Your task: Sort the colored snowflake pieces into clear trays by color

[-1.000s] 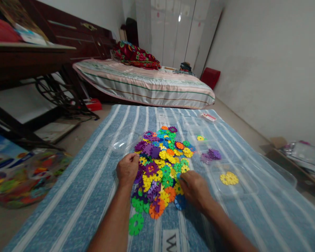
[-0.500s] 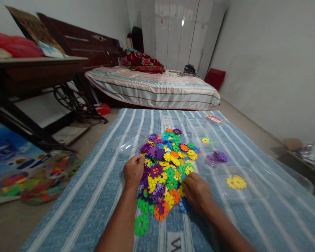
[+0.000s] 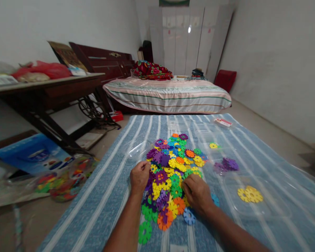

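Note:
A heap of flat plastic snowflake discs in purple, yellow, green, orange and blue lies on a blue striped cloth. My left hand rests at the heap's left edge with fingers curled in; what they hold, if anything, is hidden. My right hand lies on the heap's right side, fingers bent down onto the discs and pinching among them. A green disc and a blue disc lie loose near my forearms.
Clear plastic trays stand to the right: one with yellow discs, one with purple discs. A clear tray sits left of the heap. A dark table, a bag of toys and a bed lie around.
The view has tilted up and shifted, showing more of the room. Both hands stay at the heap; the right hand has edged slightly across the discs.

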`<state>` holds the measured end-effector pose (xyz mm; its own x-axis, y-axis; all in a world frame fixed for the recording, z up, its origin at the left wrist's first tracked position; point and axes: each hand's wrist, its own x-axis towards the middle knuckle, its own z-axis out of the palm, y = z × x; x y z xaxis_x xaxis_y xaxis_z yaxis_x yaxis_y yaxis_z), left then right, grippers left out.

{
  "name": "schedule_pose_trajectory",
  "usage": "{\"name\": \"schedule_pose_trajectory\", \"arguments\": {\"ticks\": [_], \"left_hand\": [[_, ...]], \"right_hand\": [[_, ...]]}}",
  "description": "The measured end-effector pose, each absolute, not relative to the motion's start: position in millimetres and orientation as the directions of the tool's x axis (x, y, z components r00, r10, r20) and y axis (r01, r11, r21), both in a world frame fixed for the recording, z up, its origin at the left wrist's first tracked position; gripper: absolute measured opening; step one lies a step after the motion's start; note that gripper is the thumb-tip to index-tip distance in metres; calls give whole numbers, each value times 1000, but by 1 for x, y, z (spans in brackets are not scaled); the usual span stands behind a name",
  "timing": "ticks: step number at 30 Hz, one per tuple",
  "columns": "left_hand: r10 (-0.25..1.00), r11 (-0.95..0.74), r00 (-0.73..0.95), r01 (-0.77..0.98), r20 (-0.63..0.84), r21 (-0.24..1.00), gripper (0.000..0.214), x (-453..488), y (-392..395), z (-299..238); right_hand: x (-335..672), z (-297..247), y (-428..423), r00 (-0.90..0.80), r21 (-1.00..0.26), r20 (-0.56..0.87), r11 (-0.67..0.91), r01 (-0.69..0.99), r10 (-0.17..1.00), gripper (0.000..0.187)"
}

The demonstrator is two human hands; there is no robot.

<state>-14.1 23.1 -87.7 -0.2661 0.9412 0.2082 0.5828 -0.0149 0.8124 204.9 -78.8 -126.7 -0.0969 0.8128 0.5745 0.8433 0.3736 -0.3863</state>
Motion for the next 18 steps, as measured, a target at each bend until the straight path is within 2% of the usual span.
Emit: {"name": "schedule_pose_trajectory", "arguments": {"ticks": [6,11,18], "left_hand": [[937,-6,-303,486,175,874,26,-7,18,-82],[938,13,-305,505,165,863,25,-3,15,-78],[960,-103,-144,613,240,783,24,-9,4,-70]], "right_hand": [[207,-127,-78,-107,-443,554,401,802,825,24],[209,-128,-78,-106,-474,550,414,777,829,25],[210,-131,-79,-108,-522,533,426,738,839,25]]}}
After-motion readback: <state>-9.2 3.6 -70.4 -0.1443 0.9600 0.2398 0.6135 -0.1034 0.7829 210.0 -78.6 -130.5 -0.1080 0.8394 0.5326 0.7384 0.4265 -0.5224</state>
